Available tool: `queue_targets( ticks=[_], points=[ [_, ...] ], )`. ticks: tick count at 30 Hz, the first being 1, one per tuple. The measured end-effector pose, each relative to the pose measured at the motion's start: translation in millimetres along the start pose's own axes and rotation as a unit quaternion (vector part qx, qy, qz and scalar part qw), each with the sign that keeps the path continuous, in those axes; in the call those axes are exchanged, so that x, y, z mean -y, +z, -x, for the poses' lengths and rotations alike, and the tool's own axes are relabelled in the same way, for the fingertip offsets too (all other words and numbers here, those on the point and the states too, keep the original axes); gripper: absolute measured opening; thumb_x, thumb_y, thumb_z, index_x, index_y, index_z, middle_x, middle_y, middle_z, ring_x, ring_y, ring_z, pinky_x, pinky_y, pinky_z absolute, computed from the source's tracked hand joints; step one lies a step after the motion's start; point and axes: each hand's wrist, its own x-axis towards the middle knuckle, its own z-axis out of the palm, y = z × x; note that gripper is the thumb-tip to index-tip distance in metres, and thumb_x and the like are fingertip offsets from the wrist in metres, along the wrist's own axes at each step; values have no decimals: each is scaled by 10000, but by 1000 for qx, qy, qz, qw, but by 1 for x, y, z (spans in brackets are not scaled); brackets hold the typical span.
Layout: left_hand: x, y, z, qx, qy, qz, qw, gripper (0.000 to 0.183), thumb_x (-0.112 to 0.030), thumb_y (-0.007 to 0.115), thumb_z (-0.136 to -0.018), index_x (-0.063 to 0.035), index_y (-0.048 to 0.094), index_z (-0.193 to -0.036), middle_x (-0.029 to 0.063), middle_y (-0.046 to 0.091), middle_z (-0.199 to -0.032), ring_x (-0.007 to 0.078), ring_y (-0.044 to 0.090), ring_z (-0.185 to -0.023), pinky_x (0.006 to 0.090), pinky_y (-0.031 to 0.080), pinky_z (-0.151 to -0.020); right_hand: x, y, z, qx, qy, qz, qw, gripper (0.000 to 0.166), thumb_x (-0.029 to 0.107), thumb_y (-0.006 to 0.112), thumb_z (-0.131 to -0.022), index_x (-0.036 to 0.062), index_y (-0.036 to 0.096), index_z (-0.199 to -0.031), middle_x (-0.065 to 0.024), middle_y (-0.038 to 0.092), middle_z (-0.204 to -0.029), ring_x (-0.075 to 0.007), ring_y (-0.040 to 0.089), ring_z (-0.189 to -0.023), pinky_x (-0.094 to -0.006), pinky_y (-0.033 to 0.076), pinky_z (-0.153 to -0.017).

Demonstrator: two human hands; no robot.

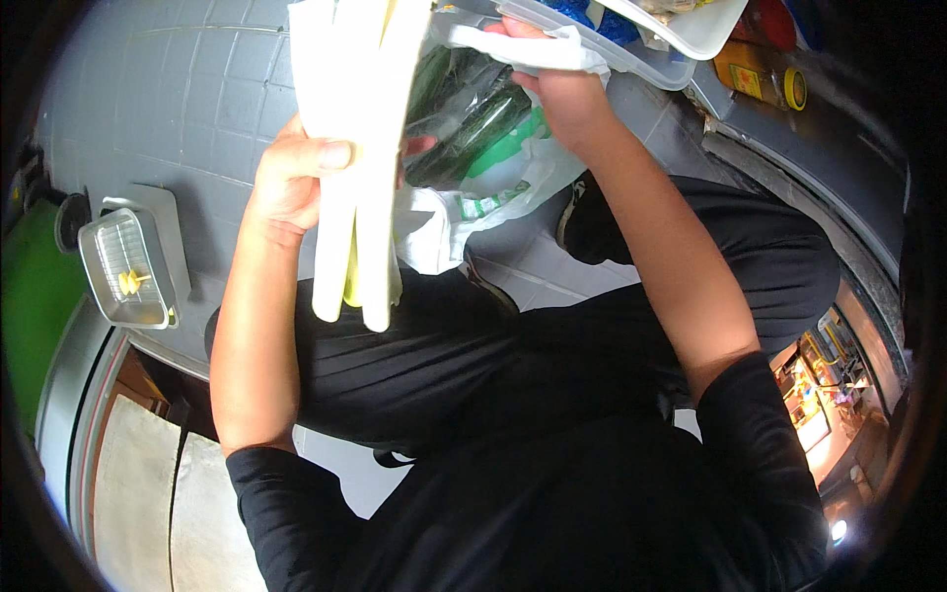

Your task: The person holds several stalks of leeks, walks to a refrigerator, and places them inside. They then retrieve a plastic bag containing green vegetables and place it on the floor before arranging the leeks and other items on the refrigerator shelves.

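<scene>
My left hand [296,174] grips a bundle of long, pale stalks [373,170], overexposed to nearly white; the kind of vegetable cannot be told for certain. The stalks point up and down the view, their lower ends over my left knee. My right hand [555,96] holds the rim of a white and green plastic bag [510,189] just to the right of the stalks. Inside the bag lie dark green vegetables [473,111] under clear film. A few left fingertips show behind the stalks, in front of the bag.
Grey tiled floor [214,96] lies ahead. At the left stands a metal tray [126,270] with small yellow pieces. Plastic containers [666,78] are at the upper right, near a jar with a yellow lid [795,89]. My black-trousered knees flank the bag.
</scene>
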Motion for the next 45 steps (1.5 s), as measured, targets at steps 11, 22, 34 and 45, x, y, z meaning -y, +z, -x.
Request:
queue_targets(
  ticks=[11,22,34,45],
  points=[
    [-28,3,7,-71,131,-52,987,1086,-400,757,-632,28,250,-1491,103,644,-799,215,643,-638,605,368,-1109,1,-2,-1,-13,65,-16,998,318,227,544,-986,81,657,-1244,-28,648,-1207,-123,576,-1142,-284,523,-888],
    [-37,-8,19,29,160,-22,986,709,-437,671,-718,68,583,-1208,168,627,-924,267,649,-741,593,336,-1122,6,20,-18,97,45,236,966,266,242,572,-968,60,669,-1136,-20,652,-1077,-119,603,-955,-284,507,-782],
    [-60,17,29,-33,207,-74,975,1104,-458,766,-726,44,179,-1516,62,552,-939,185,582,-770,520,370,-1117,-62,61,-60,152,-262,654,694,438,98,568,-820,112,597,-1257,-130,693,-1002,-332,655,-990,-428,504,-891],
    [-67,-4,39,35,233,-57,970,833,-528,726,-760,2,445,-1339,72,502,-1032,187,553,-835,555,316,-1146,-7,72,-54,118,-298,621,715,362,72,633,-776,54,666,-1136,-166,694,-1056,-336,655,-1027,-438,509,-910]
  ],
)
